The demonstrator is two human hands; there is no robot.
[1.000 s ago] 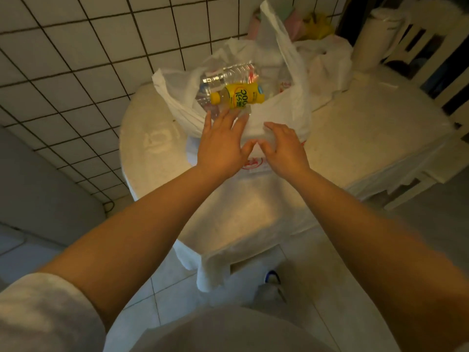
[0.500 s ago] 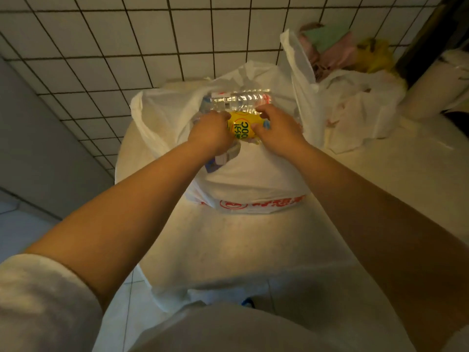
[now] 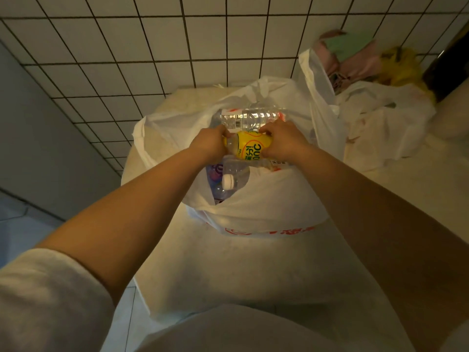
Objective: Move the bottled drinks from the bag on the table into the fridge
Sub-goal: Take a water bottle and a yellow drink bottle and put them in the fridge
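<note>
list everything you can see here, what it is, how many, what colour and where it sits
white plastic bag: 1, white with red print, open on the table
yellow-label bottle: 1, yellow, lying at the bag's mouth, held at both ends
clear bottle: 1, clear, lying behind the yellow one
white-capped bottle: 1, clear, inside the bag, nearer
second plastic bag: 1, white, right of the first
table: 1, pale, against the tiled wall
left hand: grips the yellow bottle's neck end
right hand: grips its other end

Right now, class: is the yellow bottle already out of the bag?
No. Both hands, left hand and right hand, grip the yellow bottle inside the white bag's mouth.
</note>
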